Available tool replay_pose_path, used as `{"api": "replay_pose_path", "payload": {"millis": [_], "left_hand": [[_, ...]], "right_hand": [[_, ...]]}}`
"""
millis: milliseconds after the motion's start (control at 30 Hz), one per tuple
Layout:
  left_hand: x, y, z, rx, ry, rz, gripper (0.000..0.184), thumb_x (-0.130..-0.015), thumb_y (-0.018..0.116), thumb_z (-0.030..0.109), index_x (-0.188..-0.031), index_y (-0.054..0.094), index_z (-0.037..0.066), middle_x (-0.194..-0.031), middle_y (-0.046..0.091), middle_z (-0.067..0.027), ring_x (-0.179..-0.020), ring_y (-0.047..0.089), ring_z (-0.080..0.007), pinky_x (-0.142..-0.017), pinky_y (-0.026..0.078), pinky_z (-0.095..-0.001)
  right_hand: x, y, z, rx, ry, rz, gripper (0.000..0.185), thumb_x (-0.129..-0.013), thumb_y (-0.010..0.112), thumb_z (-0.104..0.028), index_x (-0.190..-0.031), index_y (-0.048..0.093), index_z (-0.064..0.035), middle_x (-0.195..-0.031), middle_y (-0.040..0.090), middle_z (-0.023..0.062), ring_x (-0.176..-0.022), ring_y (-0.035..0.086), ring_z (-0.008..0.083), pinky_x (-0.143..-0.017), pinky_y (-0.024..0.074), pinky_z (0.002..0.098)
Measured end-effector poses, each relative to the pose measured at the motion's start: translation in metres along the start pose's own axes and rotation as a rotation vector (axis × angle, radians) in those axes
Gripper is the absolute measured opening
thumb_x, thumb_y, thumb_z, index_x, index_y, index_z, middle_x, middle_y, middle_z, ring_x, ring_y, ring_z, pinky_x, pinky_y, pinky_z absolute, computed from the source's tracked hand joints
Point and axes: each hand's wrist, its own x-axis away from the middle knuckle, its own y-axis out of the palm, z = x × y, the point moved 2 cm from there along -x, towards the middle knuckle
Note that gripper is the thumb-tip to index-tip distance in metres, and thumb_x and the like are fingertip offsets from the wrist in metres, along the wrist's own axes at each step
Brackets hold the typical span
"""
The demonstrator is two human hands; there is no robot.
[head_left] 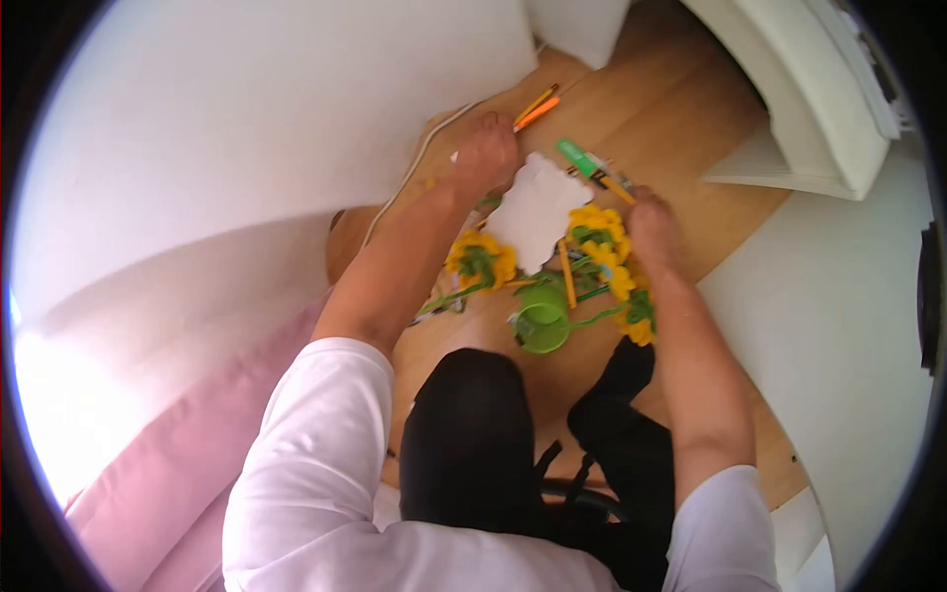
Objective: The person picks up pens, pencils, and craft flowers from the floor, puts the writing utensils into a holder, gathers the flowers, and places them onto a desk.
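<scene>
My left hand [487, 154] is closed at the upper middle, with an orange pen [539, 113] and a yellow pencil [537, 103] sticking out past its fingers. My right hand [653, 229] is closed around the ends of several pens, among them a green highlighter [576, 158]. Between the hands a white scalloped sheet [538, 209] lies on the wooden floor. Yellow knitted flowers [480, 260] with green stems lie left of the sheet, and more yellow flowers [604, 237] lie beside my right forearm. Below the sheet is a green cup [542, 324], near a loose yellow pencil [567, 274].
A white cable [422, 158] runs along the wall at the left. A white piece of furniture [804, 99] stands at the upper right. Pink fabric [178, 444] hangs at the lower left. My legs in black [469, 434] are below the cup.
</scene>
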Motion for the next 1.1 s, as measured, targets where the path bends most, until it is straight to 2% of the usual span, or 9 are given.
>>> {"api": "replay_pose_path", "payload": {"millis": [133, 200, 333, 467, 567, 733, 767, 833, 1100], "left_hand": [[0.055, -0.092, -0.019, 0.675, -0.437, -0.232, 0.029, -0.095, 0.048, 0.013, -0.119, 0.052, -0.002, -0.094, 0.064, -0.023, -0.097, 0.063, -0.0349, -0.084, 0.049, -0.0437], [0.114, -0.099, -0.031, 0.941, -0.638, -0.053, 0.026, -0.1, 0.046, 0.019, -0.118, 0.053, 0.001, -0.088, 0.064, -0.0178, -0.087, 0.064, -0.0274, -0.077, 0.049, -0.0413], [0.182, -0.153, -0.006, 1.409, -0.69, -0.711, 0.024, -0.101, 0.045, 0.018, -0.115, 0.056, 0.002, -0.087, 0.058, -0.0038, -0.078, 0.053, -0.013, -0.073, 0.045, -0.0293], [0.183, -0.179, 0.018, 1.038, -0.243, -1.167, 0.023, -0.094, 0.051, 0.021, -0.108, 0.06, 0.005, -0.085, 0.062, -0.0082, -0.078, 0.058, -0.0174, -0.072, 0.047, -0.032], [0.173, -0.168, 0.038, 0.602, 0.011, -1.243, 0.026, -0.091, 0.053, 0.021, -0.109, 0.061, 0.005, -0.09, 0.066, -0.0138, -0.084, 0.063, -0.0246, -0.074, 0.048, -0.0362], [0.161, -0.106, 0.067, 0.433, 0.419, -1.334, 0.021, -0.087, 0.06, 0.02, -0.087, 0.069, 0.001, -0.076, 0.068, -0.0134, -0.072, 0.068, -0.0273, -0.062, 0.051, -0.0402], [0.157, -0.116, 0.074, 0.43, 0.433, -1.322, 0.021, -0.087, 0.06, 0.02, -0.087, 0.069, 0.001, -0.076, 0.068, -0.0134, -0.072, 0.068, -0.0273, -0.062, 0.051, -0.0402], [0.145, -0.142, 0.079, 0.625, 0.003, -1.303, 0.024, -0.086, 0.064, 0.018, -0.076, 0.069, -0.003, -0.069, 0.068, -0.0132, -0.061, 0.068, -0.0223, -0.055, 0.054, -0.035], [0.129, -0.163, 0.097, 0.71, -0.141, -1.333, 0.025, -0.089, 0.065, 0.02, -0.085, 0.067, -0.005, -0.078, 0.07, -0.0129, -0.066, 0.071, -0.0181, -0.06, 0.056, -0.0319]], "right_hand": [[-0.001, -0.01, -0.008, 0.172, -0.02, 0.141, 0.016, -0.094, 0.048, -0.01, -0.105, 0.053, -0.0003, -0.091, 0.066, 0.0244, -0.091, 0.065, 0.0373, -0.078, 0.0526, 0.0492], [0.009, -0.035, -0.021, 0.04, 0.038, 0.239, 0.019, -0.095, 0.047, -0.01, -0.109, 0.052, 0.0017, -0.091, 0.065, 0.0243, -0.088, 0.065, 0.0401, -0.078, 0.0515, 0.0498], [0.061, -0.089, -0.073, -0.141, 0.1, 0.182, 0.022, -0.098, 0.047, -0.015, -0.111, 0.051, 0.0025, -0.087, 0.064, 0.0196, -0.075, 0.066, 0.0336, -0.069, 0.0529, 0.0458], [0.141, -0.11, -0.106, -0.718, 0.33, -0.683, 0.021, -0.099, 0.051, -0.018, -0.111, 0.054, -0.0012, -0.072, 0.054, 0.002, -0.06, 0.055, 0.0111, -0.052, 0.0461, 0.027], [0.176, -0.112, -0.116, -0.675, 0.384, -0.967, 0.014, -0.097, 0.053, -0.017, -0.098, 0.054, -0.0024, -0.073, 0.055, 0.0033, -0.057, 0.055, 0.0122, -0.049, 0.0457, 0.027], [0.213, -0.08, -0.111, -0.575, 0.626, -0.944, 0.016, -0.096, 0.055, -0.014, -0.087, 0.052, -0.0018, -0.071, 0.056, 0.0053, -0.054, 0.056, 0.0138, -0.047, 0.0478, 0.0271], [0.218, -0.069, -0.105, -0.594, 0.685, -0.92, 0.016, -0.096, 0.055, -0.013, -0.086, 0.052, -0.0011, -0.07, 0.056, 0.0059, -0.054, 0.056, 0.0145, -0.047, 0.0491, 0.0273], [0.221, -0.053, -0.107, -0.651, 0.72, -0.927, 0.016, -0.096, 0.054, -0.012, -0.086, 0.052, -0.0005, -0.069, 0.056, 0.0066, -0.054, 0.057, 0.0151, -0.046, 0.0498, 0.0278], [0.203, -0.017, -0.105, -1.105, 0.912, -0.93, 0.01, -0.097, 0.051, -0.012, -0.096, 0.047, -0.0029, -0.069, 0.054, 0.0072, -0.056, 0.057, 0.0156, -0.046, 0.0526, 0.0239]]}}
